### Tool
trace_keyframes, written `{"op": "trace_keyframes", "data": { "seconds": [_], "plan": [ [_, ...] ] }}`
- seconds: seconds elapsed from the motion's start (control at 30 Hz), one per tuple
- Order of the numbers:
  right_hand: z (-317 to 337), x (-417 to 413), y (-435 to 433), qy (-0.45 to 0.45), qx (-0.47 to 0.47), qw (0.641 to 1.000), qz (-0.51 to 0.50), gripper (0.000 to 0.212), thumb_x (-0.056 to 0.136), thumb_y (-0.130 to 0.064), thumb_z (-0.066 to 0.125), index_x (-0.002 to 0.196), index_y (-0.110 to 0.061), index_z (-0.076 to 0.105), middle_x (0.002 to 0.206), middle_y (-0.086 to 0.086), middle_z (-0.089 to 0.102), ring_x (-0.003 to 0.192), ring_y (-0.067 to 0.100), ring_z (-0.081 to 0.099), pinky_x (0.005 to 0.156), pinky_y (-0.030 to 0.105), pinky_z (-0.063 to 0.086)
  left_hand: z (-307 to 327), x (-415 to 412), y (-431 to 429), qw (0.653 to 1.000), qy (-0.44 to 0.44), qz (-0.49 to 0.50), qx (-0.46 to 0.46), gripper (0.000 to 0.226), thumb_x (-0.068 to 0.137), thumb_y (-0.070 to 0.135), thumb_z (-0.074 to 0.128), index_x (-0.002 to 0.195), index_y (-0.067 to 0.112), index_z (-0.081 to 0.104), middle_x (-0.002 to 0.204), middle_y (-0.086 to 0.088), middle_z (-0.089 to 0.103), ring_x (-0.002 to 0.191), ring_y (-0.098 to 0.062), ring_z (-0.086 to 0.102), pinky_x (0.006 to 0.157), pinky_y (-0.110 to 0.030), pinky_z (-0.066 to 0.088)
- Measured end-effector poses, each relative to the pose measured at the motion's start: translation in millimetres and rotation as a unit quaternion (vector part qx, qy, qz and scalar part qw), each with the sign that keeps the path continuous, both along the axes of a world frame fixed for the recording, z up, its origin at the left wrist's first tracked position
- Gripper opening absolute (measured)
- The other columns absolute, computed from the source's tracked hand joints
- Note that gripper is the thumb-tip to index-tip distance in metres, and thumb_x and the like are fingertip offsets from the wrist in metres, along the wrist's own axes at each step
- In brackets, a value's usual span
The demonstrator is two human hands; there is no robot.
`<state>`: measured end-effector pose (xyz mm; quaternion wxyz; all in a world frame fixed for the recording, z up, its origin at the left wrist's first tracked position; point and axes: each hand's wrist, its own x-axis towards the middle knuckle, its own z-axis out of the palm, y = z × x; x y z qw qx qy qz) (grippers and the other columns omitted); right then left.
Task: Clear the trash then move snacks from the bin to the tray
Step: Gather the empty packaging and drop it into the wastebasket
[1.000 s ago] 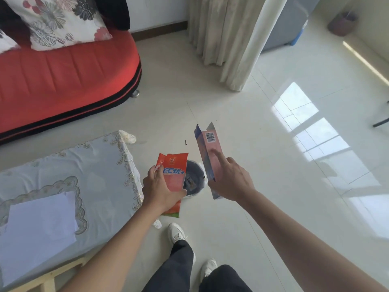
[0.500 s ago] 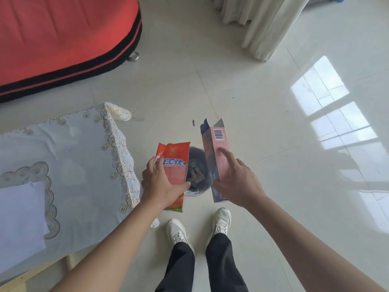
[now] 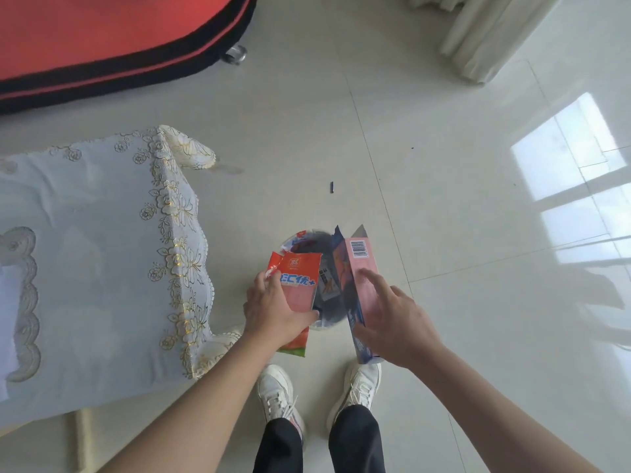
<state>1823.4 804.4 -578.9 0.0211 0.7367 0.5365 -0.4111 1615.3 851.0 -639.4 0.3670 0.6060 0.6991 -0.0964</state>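
tiled floor (image 3: 461, 206) fills most of the view, window light reflecting on the right. red sofa (image 3: 102, 32) with black trim across the top left, curtain (image 3: 485, 32) hanging at top right. bench (image 3: 85, 254) on the left, covered in a pale cloth with gold floral edging, a white sheet (image 3: 6, 319) at its left edge. person standing, black trousers (image 3: 355, 438), white shoes (image 3: 276, 390) planted just short of the trash bin (image 3: 307, 244). bin sits on the floor between bench and right foot, dark liner, mostly hidden behind what the hands hold; some wrappers inside, can't make out what they are.

right hand (image 3: 392, 322): wrapped loosely round a tall pink carton (image 3: 358, 268), open flaps at the top, barcode facing up, index finger laid along its face. carton tilted, held above the bin's right rim.

left hand (image 3: 273, 312): fingers closed on a red-orange snack packet (image 3: 300, 285), torn open at the top, blue lettering, held above the bin's left rim.

small dark scrap (image 3: 331, 187) on the floor beyond the bin, apart from it.
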Motion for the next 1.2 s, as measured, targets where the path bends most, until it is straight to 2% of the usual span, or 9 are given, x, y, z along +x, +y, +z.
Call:
{"op": "trace_keyframes", "data": {
  "seconds": [0.17,0.27,0.33,0.47,0.57,0.67,0.9,1.2],
  "plan": [
    [-18.4,6.9,12.0,-0.006,-0.022,0.999,0.040,0.073,0.080,-0.038,0.064,0.141,-0.047,0.025,0.106,0.001,0.056,0.092,0.029,0.058,0.074,0.034,0.043,-24.0,10.6,8.9,1.000,-0.008,0.003,-0.009,0.123,0.063,0.075,0.078,0.157,0.019,0.023,0.161,-0.008,0.020,0.145,-0.032,0.029,0.118,-0.046,0.031],
    [-29.6,7.0,22.4,-0.011,-0.045,0.997,0.058,0.068,0.081,-0.048,0.060,0.141,-0.045,0.028,0.106,0.002,0.055,0.100,0.030,0.060,0.083,0.037,0.048,-30.0,12.3,9.1,0.999,-0.038,0.010,-0.004,0.132,0.052,0.091,0.066,0.158,0.022,0.027,0.166,-0.005,0.016,0.149,-0.030,0.027,0.119,-0.047,0.031],
    [-36.5,8.0,28.7,-0.010,-0.065,0.995,0.071,0.075,0.083,-0.060,0.057,0.147,-0.044,0.023,0.117,0.003,0.054,0.110,0.031,0.060,0.089,0.040,0.048,-32.5,11.1,8.9,0.998,-0.053,0.017,0.021,0.131,0.050,0.098,0.054,0.156,0.024,0.032,0.167,-0.003,0.018,0.150,-0.027,0.025,0.121,-0.046,0.028],
    [-43.5,14.4,32.6,-0.011,-0.053,0.995,0.084,0.082,0.084,-0.075,0.048,0.154,-0.043,0.017,0.140,0.002,0.050,0.122,0.028,0.056,0.098,0.044,0.048,-31.6,2.7,5.5,0.998,-0.002,-0.035,0.050,0.105,0.076,0.084,0.050,0.161,0.031,0.020,0.170,-0.003,0.010,0.156,-0.025,0.009,0.126,-0.044,0.010],
    [-39.3,19.4,32.2,-0.033,-0.047,0.992,0.111,0.089,0.085,-0.078,0.044,0.158,-0.040,0.011,0.150,0.002,0.044,0.130,0.029,0.050,0.104,0.046,0.044,-21.3,-2.8,7.2,0.993,0.038,-0.100,0.059,0.109,0.069,0.091,0.030,0.161,0.035,0.014,0.171,0.001,0.006,0.157,-0.027,0.004,0.126,-0.048,0.006],
    [-25.9,25.6,35.1,-0.046,-0.042,0.991,0.117,0.088,0.086,-0.076,0.044,0.158,-0.040,0.011,0.157,0.003,0.037,0.139,0.029,0.041,0.110,0.049,0.038,-3.8,-4.5,12.1,0.988,0.046,-0.130,0.076,0.112,0.065,0.091,0.024,0.162,0.035,0.012,0.171,0.003,0.004,0.157,-0.024,0.000,0.127,-0.048,0.004],
    [37.2,33.3,46.3,-0.070,0.017,0.990,0.118,0.086,0.087,-0.073,0.045,0.158,-0.041,0.008,0.166,0.003,0.021,0.149,0.025,0.025,0.115,0.046,0.027,64.9,-3.5,25.1,0.979,0.053,-0.169,0.098,0.111,0.064,0.091,0.021,0.161,0.039,0.002,0.171,0.004,-0.002,0.157,-0.022,-0.006,0.127,-0.046,0.000],
    [192.2,24.0,51.1,-0.112,0.106,0.981,0.120,0.087,0.087,-0.077,0.038,0.159,-0.040,0.004,0.168,0.001,0.015,0.153,0.022,0.016,0.121,0.042,0.022,227.7,-9.5,27.1,0.964,0.029,-0.200,0.173,0.103,0.079,0.088,0.034,0.162,0.037,-0.002,0.170,0.007,-0.008,0.157,-0.018,-0.011,0.127,-0.042,-0.003]
  ]
}}
